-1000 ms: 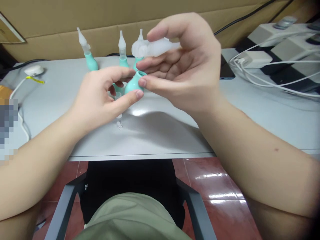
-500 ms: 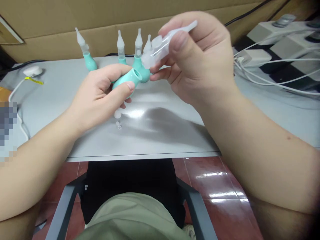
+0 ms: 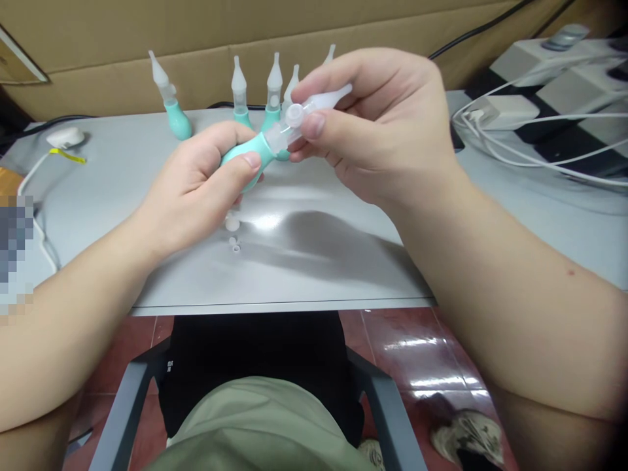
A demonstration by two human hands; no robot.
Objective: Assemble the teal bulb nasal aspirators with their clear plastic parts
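Note:
My left hand (image 3: pixel 196 180) is closed around a teal bulb (image 3: pixel 250 157), its open mouth pointing up and to the right. Between the thumb and fingers of my right hand (image 3: pixel 373 124) is a clear tube with a white pointed tip (image 3: pixel 326 100) and a round white knob on its side. The tube's lower end meets the mouth of the bulb; how deep it sits cannot be made out. Behind my hands stand several teal bulbs with clear tubes and white tips, one of them (image 3: pixel 239 91) near the middle. Another (image 3: pixel 177 121) leans at the left.
Small white parts (image 3: pixel 232 222) lie on the grey table (image 3: pixel 314 275) below my left hand. White adapters (image 3: pixel 505 112) and cables crowd the right side. A white plug (image 3: pixel 65 137) lies at the left. Cardboard (image 3: pixel 122 39) lines the back. A shoe (image 3: pixel 468 438) shows on the floor.
My right hand has moved down and left, bringing the clear tube from above the bulb onto its mouth. A further white tip now shows behind my right hand, and a shoe has appeared at lower right.

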